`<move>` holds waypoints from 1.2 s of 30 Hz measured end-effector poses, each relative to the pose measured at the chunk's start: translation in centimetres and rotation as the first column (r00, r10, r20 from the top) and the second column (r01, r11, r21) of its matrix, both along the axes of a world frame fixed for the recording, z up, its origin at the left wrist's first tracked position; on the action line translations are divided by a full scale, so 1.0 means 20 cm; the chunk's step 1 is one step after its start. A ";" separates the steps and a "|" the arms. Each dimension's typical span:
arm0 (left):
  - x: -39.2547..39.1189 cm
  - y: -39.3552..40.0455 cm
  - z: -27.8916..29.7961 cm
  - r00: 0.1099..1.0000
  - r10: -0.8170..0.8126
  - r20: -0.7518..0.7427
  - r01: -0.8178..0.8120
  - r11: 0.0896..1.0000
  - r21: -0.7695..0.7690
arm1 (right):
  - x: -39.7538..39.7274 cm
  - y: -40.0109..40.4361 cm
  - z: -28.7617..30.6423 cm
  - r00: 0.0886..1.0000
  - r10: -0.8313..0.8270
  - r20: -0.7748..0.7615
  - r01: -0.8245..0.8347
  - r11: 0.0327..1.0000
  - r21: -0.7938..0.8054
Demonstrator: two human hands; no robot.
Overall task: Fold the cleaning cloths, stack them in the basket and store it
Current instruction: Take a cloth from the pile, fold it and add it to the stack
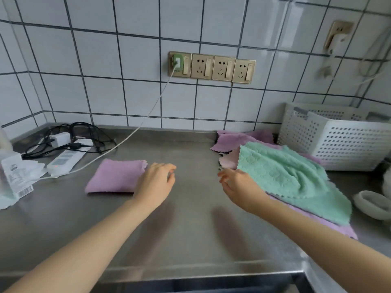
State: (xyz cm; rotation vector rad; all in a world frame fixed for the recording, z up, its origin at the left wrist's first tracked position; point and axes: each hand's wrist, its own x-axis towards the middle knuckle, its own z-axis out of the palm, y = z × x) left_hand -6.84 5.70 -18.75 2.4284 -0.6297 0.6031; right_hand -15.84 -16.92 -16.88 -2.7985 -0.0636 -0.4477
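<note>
Two empty hands hover with fingers loosely spread: left hand beside the folded purple cloth, right hand touching the green cloth. Left of the white basket lie unfolded cloths on the steel counter, below a tiled wall.

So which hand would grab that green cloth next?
Probably the right hand: its open fingers are already at the near-left edge of the green cloth. The left hand sits across the counter, beside the folded purple cloth.
</note>
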 end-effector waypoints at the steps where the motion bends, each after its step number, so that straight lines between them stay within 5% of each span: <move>1: -0.05 -0.09 0.00 0.999 -0.035 0.004 0.035 0.999 -0.010 | -0.06 -0.09 0.00 0.999 -0.032 -0.017 0.032 0.999 -0.043; 5: -0.19 -0.44 -0.03 0.986 -0.168 -0.018 0.168 0.986 -0.021 | -0.27 -0.42 0.00 0.988 -0.154 -0.018 0.145 0.960 -0.241; 12: -0.32 -0.94 -0.03 0.927 -0.348 -0.139 0.371 0.906 0.205 | -0.49 -0.91 -0.09 0.951 -0.308 0.025 0.269 0.787 -0.555; 17: -0.32 -1.10 -0.04 0.931 -0.341 -0.131 0.364 0.827 0.429 | -0.47 -1.01 -0.12 0.951 -0.302 0.061 0.278 0.752 -0.598; 21: -0.26 -1.15 -0.09 0.950 -0.300 -0.084 0.304 0.836 0.456 | -0.38 -1.04 -0.11 0.941 -0.314 0.123 0.326 0.751 -0.574; 26: -0.19 -1.19 -0.11 0.957 -0.286 -0.054 0.286 0.891 0.354 | -0.25 -1.00 0.06 0.924 -0.299 0.237 0.360 0.887 -0.288; 31: -0.09 -1.20 0.02 0.964 -0.224 -0.147 0.223 0.975 -0.017 | -0.14 -0.88 0.36 0.856 -0.128 0.501 0.176 0.983 -0.050; 36: -0.06 -0.93 0.26 0.957 -0.286 0.044 0.276 0.862 -0.425 | -0.16 -0.74 0.53 0.744 -0.145 0.653 0.139 0.988 0.061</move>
